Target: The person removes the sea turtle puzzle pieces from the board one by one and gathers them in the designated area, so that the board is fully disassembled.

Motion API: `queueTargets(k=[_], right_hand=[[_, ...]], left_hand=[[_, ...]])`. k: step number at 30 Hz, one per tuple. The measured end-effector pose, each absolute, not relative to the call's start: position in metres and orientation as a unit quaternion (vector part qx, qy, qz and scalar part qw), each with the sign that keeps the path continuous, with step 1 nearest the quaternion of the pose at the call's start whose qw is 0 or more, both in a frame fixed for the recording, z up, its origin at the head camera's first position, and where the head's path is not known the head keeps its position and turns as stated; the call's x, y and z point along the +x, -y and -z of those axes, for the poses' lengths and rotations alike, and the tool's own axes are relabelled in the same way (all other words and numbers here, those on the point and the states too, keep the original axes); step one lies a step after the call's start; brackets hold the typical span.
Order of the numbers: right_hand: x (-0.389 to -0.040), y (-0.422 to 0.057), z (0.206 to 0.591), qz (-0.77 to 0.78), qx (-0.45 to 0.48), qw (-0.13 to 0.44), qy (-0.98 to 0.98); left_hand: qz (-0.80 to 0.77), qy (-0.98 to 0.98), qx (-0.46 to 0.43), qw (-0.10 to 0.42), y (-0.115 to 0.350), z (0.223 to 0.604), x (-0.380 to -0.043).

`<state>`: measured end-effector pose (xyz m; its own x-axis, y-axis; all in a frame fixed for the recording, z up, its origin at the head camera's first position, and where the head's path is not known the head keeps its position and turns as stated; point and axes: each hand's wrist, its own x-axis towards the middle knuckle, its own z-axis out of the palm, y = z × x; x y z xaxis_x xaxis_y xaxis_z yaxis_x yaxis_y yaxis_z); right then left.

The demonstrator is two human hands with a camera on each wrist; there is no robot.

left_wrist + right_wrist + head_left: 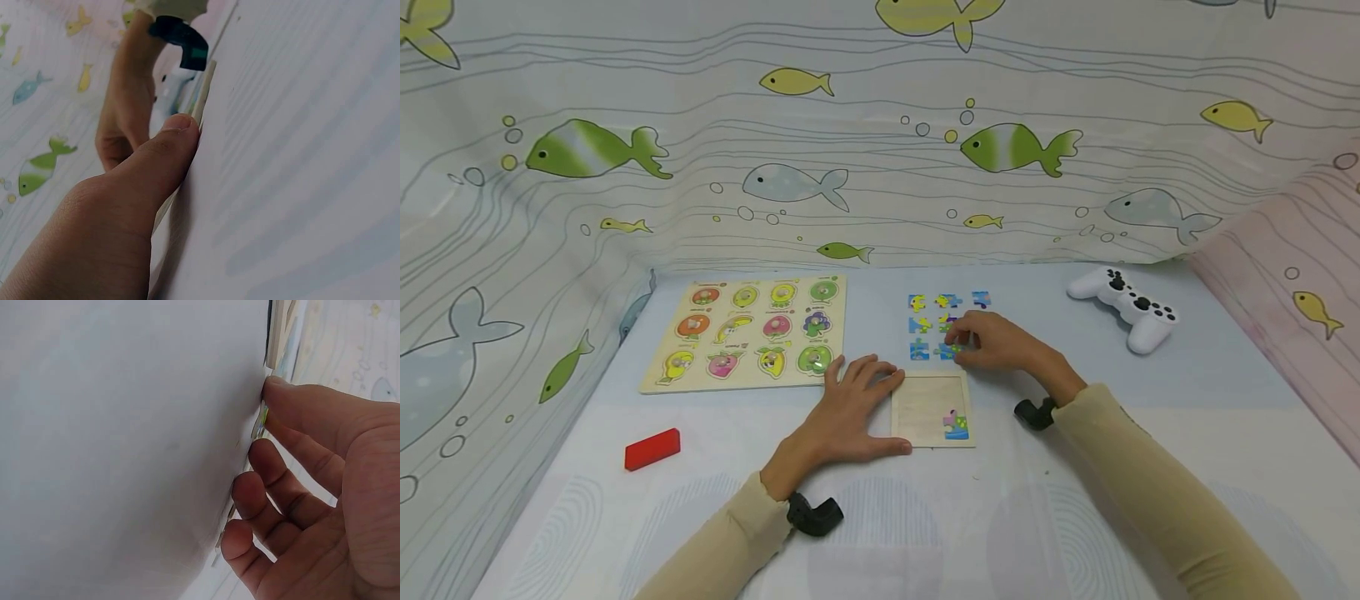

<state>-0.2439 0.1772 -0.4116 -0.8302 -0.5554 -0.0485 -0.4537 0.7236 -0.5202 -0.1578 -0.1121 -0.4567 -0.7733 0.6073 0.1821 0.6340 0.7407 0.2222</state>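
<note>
A small square wooden puzzle tray [921, 408] lies on the table, with one colourful jigsaw piece [956, 426] in its lower right corner. My left hand [850, 417] holds this tray from the left, thumb at the near edge and forefinger at the far left corner. In the left wrist view the thumb [156, 153] presses against the tray's edge. Beyond the tray, several jigsaw pieces [918, 323] lie in rows. My right hand [996, 342] pinches a piece [261, 422] of the nearest row between thumb and forefinger, close to the tabletop. Its other fingers are curled and partly cover neighbouring pieces.
A wooden fruit puzzle board [752, 333] lies at the left, its near right corner beside my left fingers. A red block [652, 450] is at the near left. A white game controller [1123, 307] sits at the far right. Fish-printed cloth [895, 167] hangs behind.
</note>
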Motion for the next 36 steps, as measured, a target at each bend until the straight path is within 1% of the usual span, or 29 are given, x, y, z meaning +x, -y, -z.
queueTargets(k=[10,16,20,25,36], right_hand=[[-0.240,-0.180,0.414,0.252,-0.260,0.097,-0.927],[-0.238,-0.188,0.416,0.293,-0.257,0.087,-0.917],[-0.233,-0.194,0.415,0.324,-0.276,0.083,-0.901],[-0.222,-0.196,0.410,0.350,-0.301,0.106,-0.881],[-0.198,-0.189,0.410,0.333,-0.345,0.157,-0.864]], left_hand=[[0.142,0.932,-0.331,0.041,0.111,0.460,-0.156],[0.145,0.929,-0.337,0.046,0.111,0.461,-0.157],[0.145,0.929,-0.337,0.045,0.110,0.459,-0.159],[0.143,0.930,-0.334,0.045,0.111,0.456,-0.161],[0.150,0.931,-0.331,0.038,0.111,0.456,-0.161]])
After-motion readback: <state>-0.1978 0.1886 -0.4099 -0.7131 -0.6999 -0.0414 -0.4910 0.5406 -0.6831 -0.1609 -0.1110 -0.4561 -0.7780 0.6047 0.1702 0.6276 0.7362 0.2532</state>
